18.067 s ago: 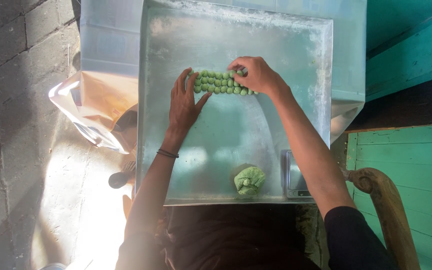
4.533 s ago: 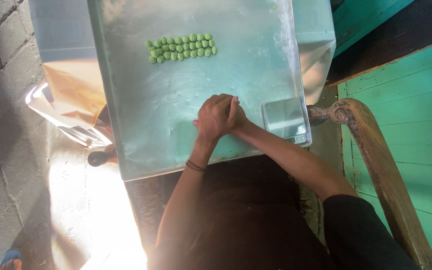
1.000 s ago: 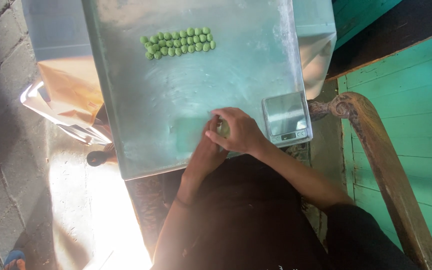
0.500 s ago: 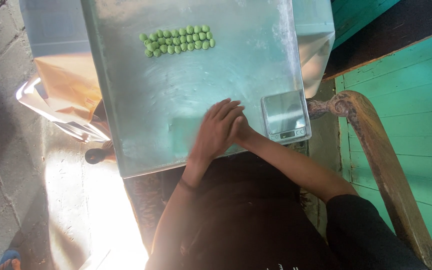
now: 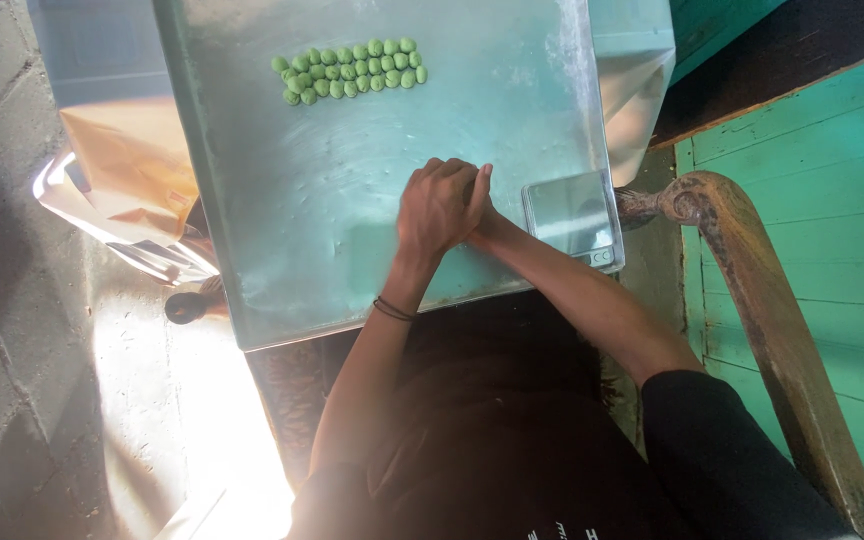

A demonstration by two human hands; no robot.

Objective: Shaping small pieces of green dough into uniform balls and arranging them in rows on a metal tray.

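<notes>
Left hand [image 5: 439, 205] laid palm-down over right hand [image 5: 480, 222] at frame centre, grip contents hidden, cannot tell, small grey digital scale [image 5: 572, 215] just right at the edge of the flat metal table [image 5: 282, 210], rows of small green dough balls [image 5: 350, 70] well apart at top, bare metal between.

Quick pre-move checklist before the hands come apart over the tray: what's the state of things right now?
1. Left hand cupped over right hand, pressed together above the metal tray: ok.
2. What lies between the palms: cannot tell, hidden.
3. Green balls in tidy rows at the tray's far end, apart from the hands: ok.
4. Bare tray beside the rows for another piece: ok.
5. Small scale beside the right wrist, platform bare: ok.
6. Scale display reading: cannot tell.
</notes>
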